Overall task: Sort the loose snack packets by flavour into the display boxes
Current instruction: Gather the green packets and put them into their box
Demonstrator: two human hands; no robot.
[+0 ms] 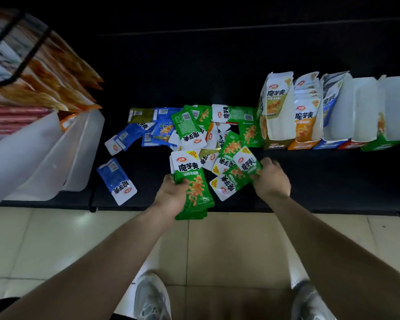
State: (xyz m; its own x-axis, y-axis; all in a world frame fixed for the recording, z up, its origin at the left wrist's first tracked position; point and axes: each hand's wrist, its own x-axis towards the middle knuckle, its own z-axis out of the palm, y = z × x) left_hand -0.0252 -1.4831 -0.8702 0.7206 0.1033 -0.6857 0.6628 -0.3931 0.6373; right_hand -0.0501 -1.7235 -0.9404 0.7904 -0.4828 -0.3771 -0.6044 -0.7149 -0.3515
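Fingers [182, 181]: left hand [171, 196] grips green stack [195, 189], right hand [273, 179] pinches green packet [247, 162]; loose pile [194, 128] ahead, display boxes [307, 125] beside.

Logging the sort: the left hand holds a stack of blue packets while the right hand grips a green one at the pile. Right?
No: in the head view the left hand holds a green stack, not blue. The right hand does grip a green packet at the pile.

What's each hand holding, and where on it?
Left hand grips a stack of green packets at its left edge, mid-length. Right hand pinches one green packet by its green end.
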